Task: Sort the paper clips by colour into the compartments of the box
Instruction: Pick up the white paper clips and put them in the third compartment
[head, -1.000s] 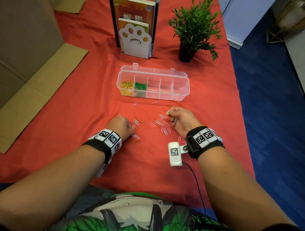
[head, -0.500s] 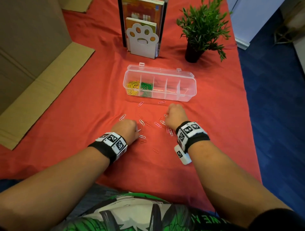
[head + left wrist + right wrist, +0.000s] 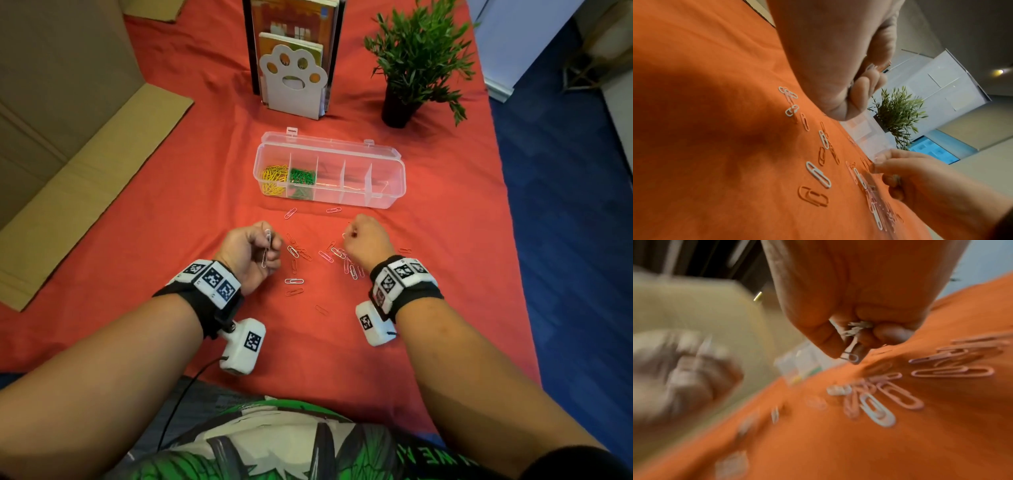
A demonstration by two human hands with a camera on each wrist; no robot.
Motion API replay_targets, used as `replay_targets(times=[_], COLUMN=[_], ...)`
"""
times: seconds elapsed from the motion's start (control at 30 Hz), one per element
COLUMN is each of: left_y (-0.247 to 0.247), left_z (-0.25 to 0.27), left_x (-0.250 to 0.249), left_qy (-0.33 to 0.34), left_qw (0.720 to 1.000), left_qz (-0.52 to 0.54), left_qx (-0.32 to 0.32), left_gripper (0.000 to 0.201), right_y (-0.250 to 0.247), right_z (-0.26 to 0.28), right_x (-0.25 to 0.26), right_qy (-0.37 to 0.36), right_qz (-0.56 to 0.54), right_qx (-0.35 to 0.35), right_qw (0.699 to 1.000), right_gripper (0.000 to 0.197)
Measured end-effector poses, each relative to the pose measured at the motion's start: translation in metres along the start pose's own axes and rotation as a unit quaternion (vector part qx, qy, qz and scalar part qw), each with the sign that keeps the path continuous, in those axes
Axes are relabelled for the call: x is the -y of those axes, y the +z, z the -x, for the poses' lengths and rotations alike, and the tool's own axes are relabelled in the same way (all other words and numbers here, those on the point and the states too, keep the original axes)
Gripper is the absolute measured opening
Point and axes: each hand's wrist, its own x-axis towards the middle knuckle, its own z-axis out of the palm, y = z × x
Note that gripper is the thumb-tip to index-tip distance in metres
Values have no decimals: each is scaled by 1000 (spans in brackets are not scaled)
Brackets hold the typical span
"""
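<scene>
Cardboard lies far left of my view; a paw-print bookend and potted plant stand behind the clear box. Loose clips scatter on the red cloth between my hands. My left hand pinches white clips; my right hand, fisted, grips several white ones.
</scene>
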Motion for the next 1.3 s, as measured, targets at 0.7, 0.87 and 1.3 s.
replay_targets(times=[0.7,0.87,1.3], left_y=[0,-4,15], left_z=[-31,-32,-24], left_x=[18,21,7], left_qy=[184,193,-17], left_qw=[634,621,983], left_qz=[-748,-756,-181], left_qx=[-64,-69,10], left_gripper=[23,16,25], right_y=[19,22,-11], right_z=[57,59,39], right_x=[-21,-20,-16], right_qy=[-21,-52,139], right_qz=[242,297,-583], right_qx=[10,3,85], right_qw=[970,953,796], right_gripper=[33,33,30])
